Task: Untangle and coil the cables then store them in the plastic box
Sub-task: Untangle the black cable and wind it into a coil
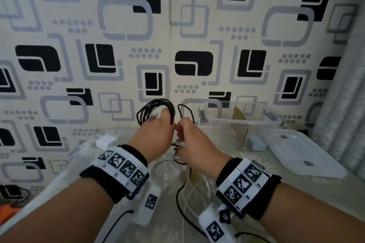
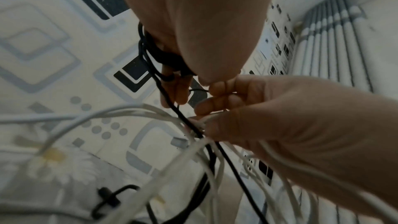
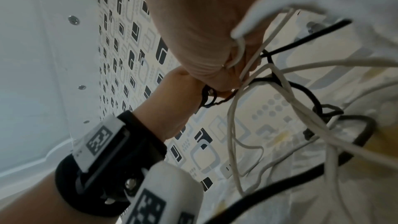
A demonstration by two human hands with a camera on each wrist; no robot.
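Note:
My left hand (image 1: 165,119) grips a coil of black cable (image 1: 156,107), several loops held upright above the table; in the left wrist view the black coil (image 2: 150,48) runs under my palm. My right hand (image 1: 180,129) touches the left one and pinches a loose strand of the same black cable (image 1: 186,111), which arches up behind it. Its lower fingers also hold white cables (image 2: 140,111). More white cable (image 1: 194,185) hangs tangled with black cable down to the table. The clear plastic box (image 1: 243,122) stands open just right of my hands.
The box's lid (image 1: 302,156) lies flat at the right, near a curtain. A white charger (image 1: 105,141) sits on the table at the left and a small pale adapter (image 1: 256,145) beside the box. A patterned wall stands close behind the table.

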